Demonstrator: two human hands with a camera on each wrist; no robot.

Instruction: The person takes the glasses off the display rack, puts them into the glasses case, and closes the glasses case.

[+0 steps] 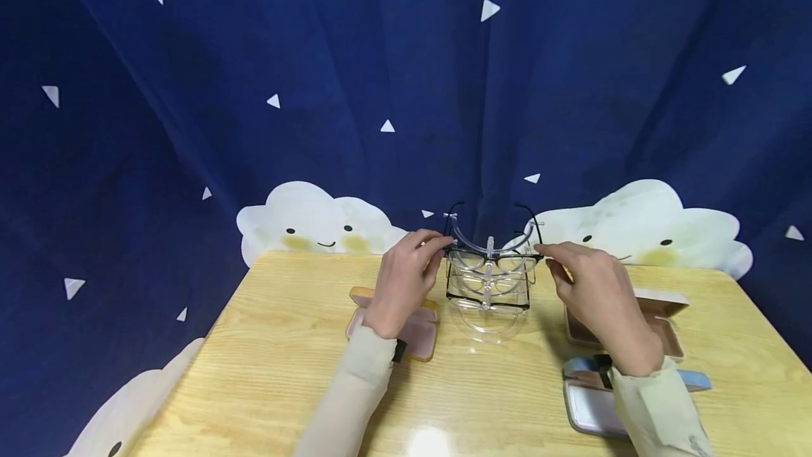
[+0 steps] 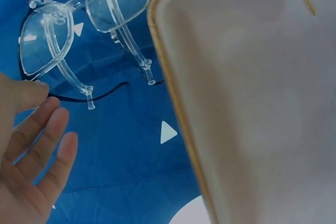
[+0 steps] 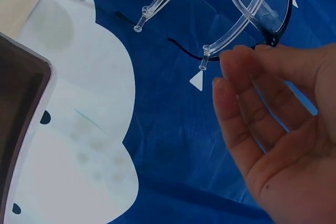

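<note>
Both hands hold a pair of black-framed glasses [image 1: 468,253] at the top of a clear display stand [image 1: 487,336]. My left hand [image 1: 404,275] pinches the left temple near the hinge, its other fingers spread in the left wrist view. My right hand [image 1: 591,293] pinches the right temple by the hinge, as the right wrist view also shows. The temples point away toward the curtain, beside the stand's upper curved arm. Below them on the stand sit thin-rimmed glasses [image 1: 471,283] and, lower, a dark-browed pair [image 1: 465,299].
An open orange case [image 1: 434,333] with pink lining lies behind the left wrist. On the right are an open brown-lined case [image 1: 667,337] and an open blue case [image 1: 694,380], partly hidden by the right arm. A blue curtain [image 1: 393,55] hangs behind the wooden table [image 1: 279,344].
</note>
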